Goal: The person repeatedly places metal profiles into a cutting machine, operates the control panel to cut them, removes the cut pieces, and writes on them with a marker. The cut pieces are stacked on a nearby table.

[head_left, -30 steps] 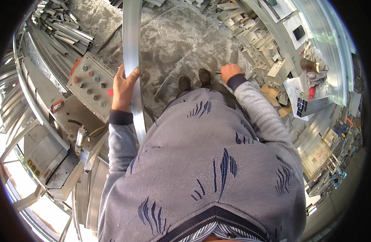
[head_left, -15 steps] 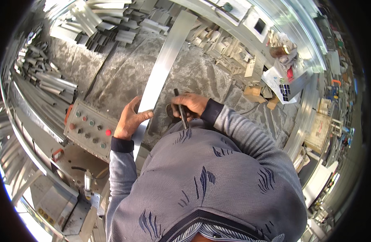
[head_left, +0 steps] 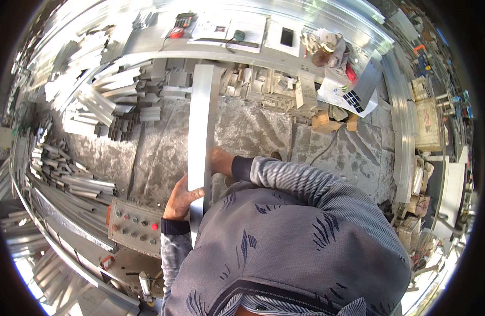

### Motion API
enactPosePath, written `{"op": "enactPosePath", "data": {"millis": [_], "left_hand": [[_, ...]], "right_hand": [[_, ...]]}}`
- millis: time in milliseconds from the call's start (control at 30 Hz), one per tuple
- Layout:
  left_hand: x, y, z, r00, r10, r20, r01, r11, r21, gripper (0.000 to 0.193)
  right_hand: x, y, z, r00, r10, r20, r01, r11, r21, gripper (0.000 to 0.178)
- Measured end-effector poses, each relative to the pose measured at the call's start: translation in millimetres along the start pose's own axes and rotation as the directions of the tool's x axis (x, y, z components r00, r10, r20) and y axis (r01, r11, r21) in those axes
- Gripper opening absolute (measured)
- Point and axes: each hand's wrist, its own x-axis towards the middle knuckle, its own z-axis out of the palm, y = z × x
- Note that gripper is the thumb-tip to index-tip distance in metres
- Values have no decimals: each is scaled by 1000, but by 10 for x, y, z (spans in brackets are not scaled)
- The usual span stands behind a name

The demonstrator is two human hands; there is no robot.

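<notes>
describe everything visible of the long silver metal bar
The long silver metal bar looks like aluminium, with a bright broad face and narrower shaded side. It points forward, far end visible, near end hidden. The person's bare left hand holds it, thumb over the face; the right hand is partly behind it, contact unclear.

Left hand (head_left: 183,200) lower, thumb stretched rightward; right hand (head_left: 221,162) higher, fingers hidden; right forearm angled inward.

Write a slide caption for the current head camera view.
Left hand holding a long silver metal bar, right hand partly hidden behind it, button panel to the left.
</notes>
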Motion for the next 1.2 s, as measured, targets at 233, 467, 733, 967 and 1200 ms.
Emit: {"op": "enactPosePath", "data": {"millis": [233,467,733,967,1200], "left_hand": [[336,140,443,986,-115,120,123,991,-60,78],[795,406,1040,974,-121,191,125,992,-7,86],[1035,676,1696,956,-236,174,207,963,171,88],[1200,848,1916,960,-213,184,196,975,105,90],[1051,1005,1307,979,-187,79,191,981,-43,86]], "right_hand": [[-331,-140,-586,980,199,-7,-178,895,410,24],[-686,-300,-1640,935,279,221,-355,757,548,25],[-1284,-442,-2350,934,206,293,-216,976,3,30],[-1269,-563,-2308,919,170,355,-194,981,32,35],[-1300,-610,-2555,904,-426,34,346,684,-642,30]]}}
